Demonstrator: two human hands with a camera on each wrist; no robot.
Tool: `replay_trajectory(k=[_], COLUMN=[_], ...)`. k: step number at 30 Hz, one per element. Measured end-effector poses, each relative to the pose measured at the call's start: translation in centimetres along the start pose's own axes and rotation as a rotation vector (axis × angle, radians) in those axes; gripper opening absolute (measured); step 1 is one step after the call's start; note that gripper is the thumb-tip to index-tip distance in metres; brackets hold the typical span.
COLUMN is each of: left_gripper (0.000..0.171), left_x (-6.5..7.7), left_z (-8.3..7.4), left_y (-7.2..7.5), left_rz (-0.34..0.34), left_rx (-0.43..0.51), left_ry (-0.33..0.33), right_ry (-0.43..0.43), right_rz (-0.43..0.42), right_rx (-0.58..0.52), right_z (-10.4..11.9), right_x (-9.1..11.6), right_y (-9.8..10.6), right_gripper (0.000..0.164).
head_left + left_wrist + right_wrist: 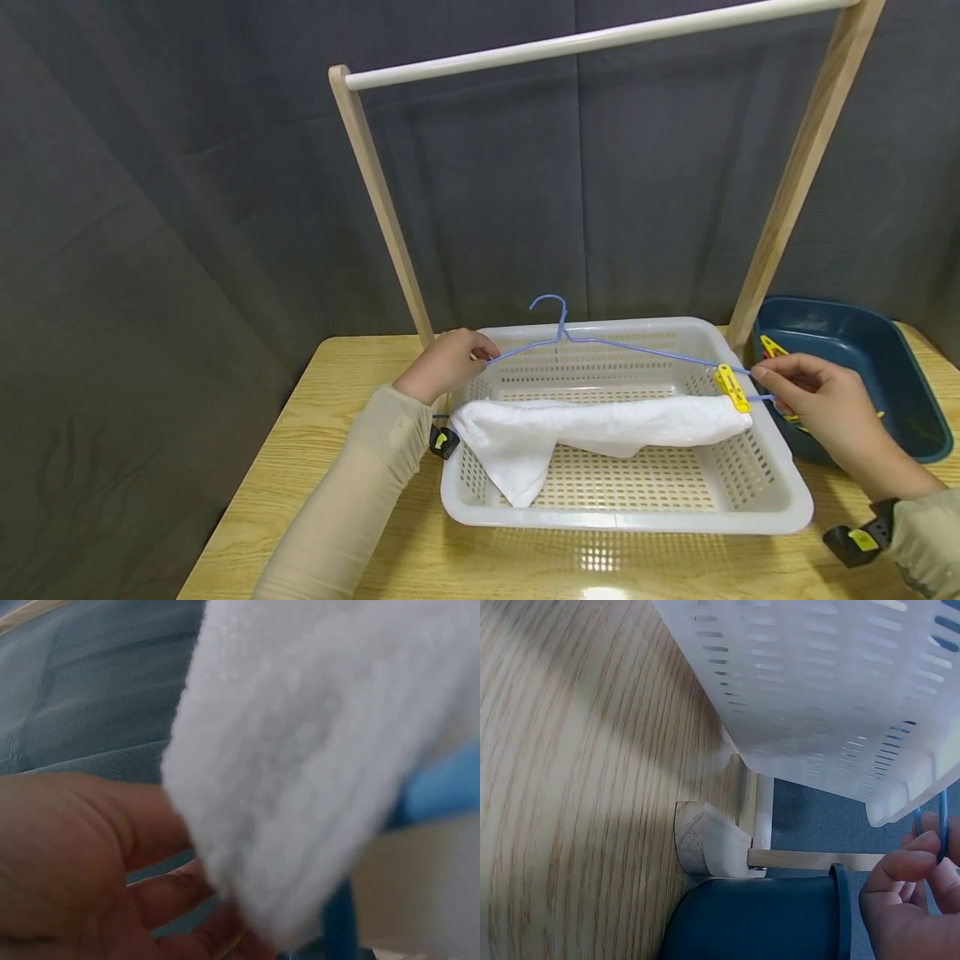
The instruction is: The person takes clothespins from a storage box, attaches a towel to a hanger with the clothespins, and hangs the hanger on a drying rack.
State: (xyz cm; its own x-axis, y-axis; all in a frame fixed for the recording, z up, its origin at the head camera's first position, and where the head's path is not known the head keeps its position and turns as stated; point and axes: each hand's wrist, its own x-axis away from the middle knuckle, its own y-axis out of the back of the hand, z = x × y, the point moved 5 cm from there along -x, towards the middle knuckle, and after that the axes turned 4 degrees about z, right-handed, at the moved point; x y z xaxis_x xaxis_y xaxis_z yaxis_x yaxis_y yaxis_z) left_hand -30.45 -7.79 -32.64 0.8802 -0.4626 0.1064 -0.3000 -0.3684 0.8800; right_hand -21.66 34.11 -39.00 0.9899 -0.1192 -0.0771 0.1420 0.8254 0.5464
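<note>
A blue clothes hanger (637, 347) is held over a white basket (615, 521), its hook upward. A folded white towel (645, 422) hangs over the hanger's lower bar, with one corner drooping at the left. My left hand (452, 364) grips the hanger's left shoulder; in the left wrist view the towel (300, 750) covers the fingertips. With thumb and fingers, my right hand (825, 400) pinches the hanger's right end, also seen in the right wrist view. Just inside that hand, a yellow clothespin (732, 388) clips the towel's right end to the hanger.
Behind the basket stands a wooden rack with a white rail (600, 40) and two posts. At the right a dark blue basin (870, 333) holds several clothespins (772, 347), partly hidden by my right hand. Everything stands on a wood-grain table (337, 375) before a grey curtain (480, 208).
</note>
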Motion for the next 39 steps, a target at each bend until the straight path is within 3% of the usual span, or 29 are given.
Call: replay_trajectory(k=[8,20,28,39], left_gripper=[0.023,0.020,0.017,0.016], left_x=[0.4,3.4,5.4,7.0], left_z=[-0.1,-1.1,-1.0,0.0], left_y=[0.4,2.0,2.0,0.8], left_rz=[-0.002,-0.141,-0.223,-0.293], left_rx=[0.034,0.115,0.016,-0.053], left_ry=[-0.003,-0.078,-0.164,-0.158], right_ry=[-0.001,-0.016,0.003,0.035], right_rz=[-0.008,-0.011,-0.017,-0.056], right_rx=[0.018,0.017,0.042,0.134], right_z=[0.2,0.1,0.2,0.3], right_x=[0.1,0.2,0.4,0.9], right_y=[-0.1,0.0,0.7,2.3], right_gripper=[0.043,0.040,0.042,0.037])
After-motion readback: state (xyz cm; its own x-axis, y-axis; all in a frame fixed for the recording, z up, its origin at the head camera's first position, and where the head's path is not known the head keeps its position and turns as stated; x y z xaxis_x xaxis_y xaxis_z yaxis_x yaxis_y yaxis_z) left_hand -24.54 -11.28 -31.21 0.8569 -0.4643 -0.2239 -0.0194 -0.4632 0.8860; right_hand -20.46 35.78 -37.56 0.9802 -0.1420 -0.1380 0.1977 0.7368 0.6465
